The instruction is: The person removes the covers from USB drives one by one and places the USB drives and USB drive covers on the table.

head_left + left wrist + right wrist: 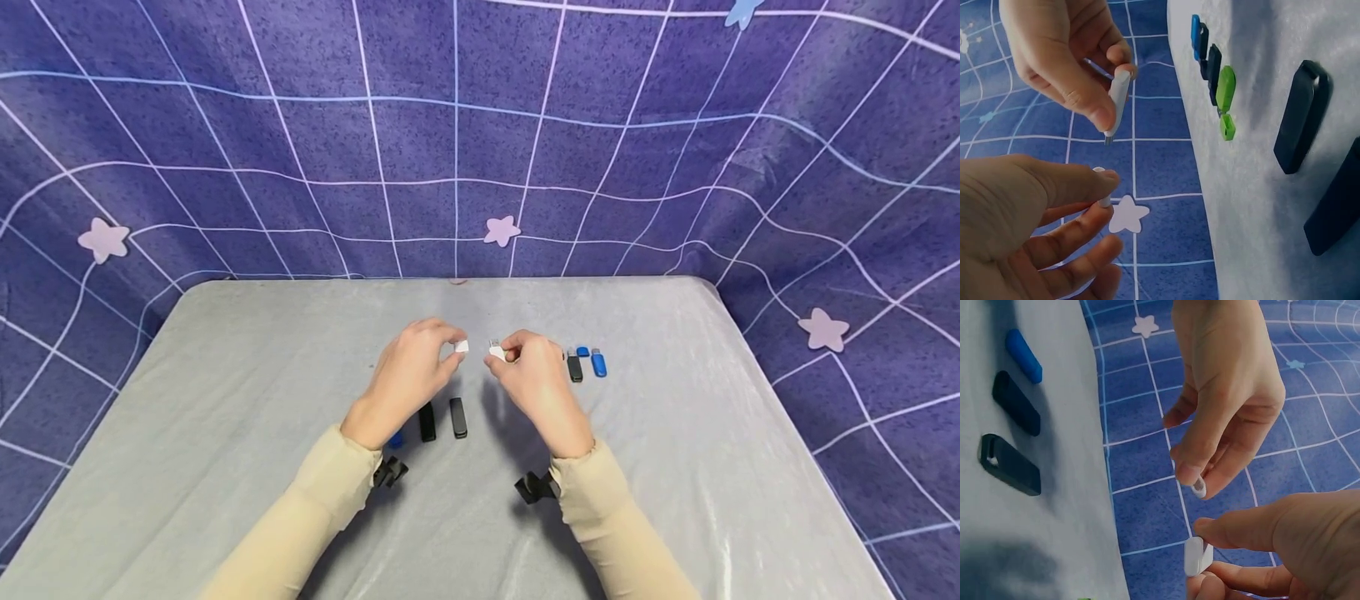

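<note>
My left hand (405, 371) pinches a small white cap (462, 346) between thumb and fingertips. In my right hand (542, 375) a white USB flash drive (497, 352) is held between thumb and fingers, its metal plug (1109, 141) bare. Cap and drive are a short gap apart, both raised above the table. The left wrist view has the plug end of the drive (1119, 100) pointing toward the cap (1104, 200). In the right wrist view the fingers cover most of the cap (1199, 487).
Two dark flash drives (458, 418) and a blue one (1024, 356) lie on the grey-covered table (247, 400), nearer the body. Farther right are an uncapped black drive (575, 368), a blue drive (599, 364), a blue cap (582, 352) and a green drive (1225, 89) beside its green cap (1227, 127).
</note>
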`<state>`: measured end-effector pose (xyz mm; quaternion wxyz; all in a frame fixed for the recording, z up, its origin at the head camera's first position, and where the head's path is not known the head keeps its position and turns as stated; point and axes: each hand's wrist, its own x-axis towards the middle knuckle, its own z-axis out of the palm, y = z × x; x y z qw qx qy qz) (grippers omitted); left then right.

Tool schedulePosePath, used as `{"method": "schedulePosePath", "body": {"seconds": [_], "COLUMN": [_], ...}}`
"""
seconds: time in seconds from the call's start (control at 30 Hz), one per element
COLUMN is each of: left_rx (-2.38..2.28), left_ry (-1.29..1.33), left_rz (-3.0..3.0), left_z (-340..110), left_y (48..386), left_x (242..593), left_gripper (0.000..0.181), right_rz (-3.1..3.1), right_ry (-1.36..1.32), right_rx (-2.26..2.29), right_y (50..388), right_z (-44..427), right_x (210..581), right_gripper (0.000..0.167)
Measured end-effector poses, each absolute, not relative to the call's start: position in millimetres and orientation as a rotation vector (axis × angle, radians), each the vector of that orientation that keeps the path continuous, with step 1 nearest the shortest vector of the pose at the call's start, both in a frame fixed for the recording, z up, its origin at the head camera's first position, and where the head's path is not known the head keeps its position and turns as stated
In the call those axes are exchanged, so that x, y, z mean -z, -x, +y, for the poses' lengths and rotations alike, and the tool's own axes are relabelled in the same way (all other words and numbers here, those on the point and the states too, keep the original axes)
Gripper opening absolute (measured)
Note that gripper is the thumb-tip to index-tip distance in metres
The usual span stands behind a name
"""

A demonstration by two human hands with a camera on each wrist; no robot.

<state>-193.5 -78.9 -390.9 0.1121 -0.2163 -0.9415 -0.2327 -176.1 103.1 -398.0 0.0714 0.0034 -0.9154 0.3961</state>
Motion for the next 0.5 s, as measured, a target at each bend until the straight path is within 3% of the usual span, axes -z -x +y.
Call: {"method": "schedulePosePath", "body": {"seconds": [0.5], "left_rx": [0.581], "left_ry": [0.68], "left_rz": [-2.773], "left_z": [-71], "left_y": [213], "left_x": [387], "left_gripper": [0.017], "right_rz": [-2.783], "right_ry": [0.015], "right_rx": [-1.17], "right_y": [193], "right_z": [102], "right_x": [384], "right_gripper": [0.025]}}
